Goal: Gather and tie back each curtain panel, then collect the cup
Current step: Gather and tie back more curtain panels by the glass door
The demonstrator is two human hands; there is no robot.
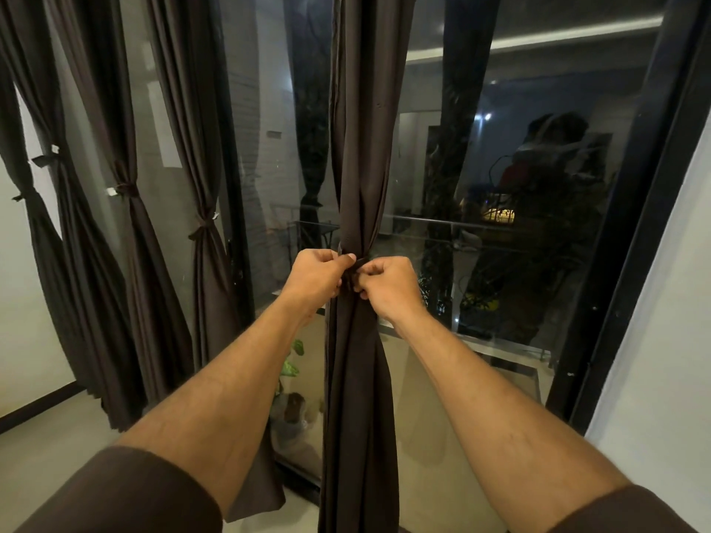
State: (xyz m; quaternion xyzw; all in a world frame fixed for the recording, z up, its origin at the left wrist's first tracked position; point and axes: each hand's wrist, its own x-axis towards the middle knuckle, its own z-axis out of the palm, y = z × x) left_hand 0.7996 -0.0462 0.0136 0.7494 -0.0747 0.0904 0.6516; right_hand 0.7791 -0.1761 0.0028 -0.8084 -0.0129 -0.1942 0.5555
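The glass window (481, 194) stood before you, three tied curtain panels (131, 209) hanging at its left. The gathered dark curtain panel (358, 155) hung at centre; your left hand (317, 280) and right hand (386, 288) both pinched the tie band (351, 263) at its waist.

A plain dark brown curtain panel (358, 155) hangs at the centre, with no pattern. To its left, three more curtain panels (131, 232) are the same dark brown, each cinched by a matching dark brown tie (125, 187). The window frame (631, 209) to its right is black, beside a white wall (661, 340). The floor (50, 444) below is pale beige. Green leaves (291, 359) show just left of the central panel. The sleeves (127, 494) are dark brown.
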